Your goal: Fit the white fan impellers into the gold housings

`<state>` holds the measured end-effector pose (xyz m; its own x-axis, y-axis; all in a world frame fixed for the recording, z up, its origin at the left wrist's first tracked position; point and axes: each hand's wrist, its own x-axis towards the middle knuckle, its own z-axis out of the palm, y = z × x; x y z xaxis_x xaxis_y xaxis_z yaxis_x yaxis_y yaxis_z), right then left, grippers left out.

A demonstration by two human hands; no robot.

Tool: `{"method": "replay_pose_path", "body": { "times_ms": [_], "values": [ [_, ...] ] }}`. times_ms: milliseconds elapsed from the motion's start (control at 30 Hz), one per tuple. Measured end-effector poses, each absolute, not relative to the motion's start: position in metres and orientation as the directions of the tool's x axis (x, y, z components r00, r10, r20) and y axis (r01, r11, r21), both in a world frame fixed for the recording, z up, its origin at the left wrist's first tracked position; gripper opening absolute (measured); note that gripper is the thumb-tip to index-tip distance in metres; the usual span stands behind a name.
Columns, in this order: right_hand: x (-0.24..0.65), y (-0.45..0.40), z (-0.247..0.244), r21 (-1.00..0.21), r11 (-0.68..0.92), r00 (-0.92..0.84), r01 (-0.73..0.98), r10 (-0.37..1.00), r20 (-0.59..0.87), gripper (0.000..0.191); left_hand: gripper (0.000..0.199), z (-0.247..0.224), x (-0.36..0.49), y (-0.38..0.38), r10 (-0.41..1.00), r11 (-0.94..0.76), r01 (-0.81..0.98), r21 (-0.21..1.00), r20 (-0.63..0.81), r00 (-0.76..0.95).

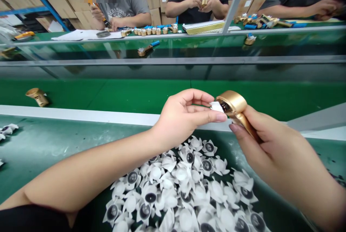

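Observation:
My right hand (281, 152) is closed around the handle of a gold handheld-fan housing (236, 100); its round head tilts to the left. Dark parts show inside the head's opening. Between the thumb and fingers of my left hand (181, 115) is a small white fan blade (217, 107), pinched at the mouth of that opening. Whether the blade is seated inside cannot be seen. Below both hands lies a large pile of white fan blades (186, 188), some showing dark round centres.
A gold housing (38, 97) lies on the green conveyor belt (129, 93) beyond a white rail (81, 114). Across the line, several people work at a bench with rows of gold parts (154, 30). A gold part with a blue end (147, 49) lies on the far belt.

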<state>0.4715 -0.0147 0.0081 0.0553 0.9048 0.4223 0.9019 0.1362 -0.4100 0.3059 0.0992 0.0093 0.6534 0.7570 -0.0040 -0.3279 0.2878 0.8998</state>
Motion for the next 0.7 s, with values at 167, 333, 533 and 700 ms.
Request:
{"method": "replay_pose_path", "body": {
  "times_ms": [167,333,533,700],
  "values": [
    [0.465,-0.017,0.006,-0.278,0.160,-0.008,0.947,0.878,0.478,0.014,0.037,0.009,0.306,0.099,0.754,0.328,-0.281,0.902,-0.071,0.653],
    [0.460,-0.023,0.009,-0.258,0.150,-0.001,0.955,0.866,0.499,0.012,0.037,0.012,0.304,0.099,0.692,0.484,-0.273,0.831,-0.173,0.701],
    [0.470,-0.025,0.017,-0.301,0.294,-0.116,0.907,0.863,0.492,0.014,0.041,0.020,0.302,0.095,0.666,0.491,-0.237,0.839,-0.186,0.723],
    [0.475,-0.025,0.015,-0.240,0.334,-0.180,0.911,0.848,0.498,0.026,0.042,0.026,0.300,0.091,0.643,0.547,-0.239,0.802,-0.220,0.733]
  ]
}}
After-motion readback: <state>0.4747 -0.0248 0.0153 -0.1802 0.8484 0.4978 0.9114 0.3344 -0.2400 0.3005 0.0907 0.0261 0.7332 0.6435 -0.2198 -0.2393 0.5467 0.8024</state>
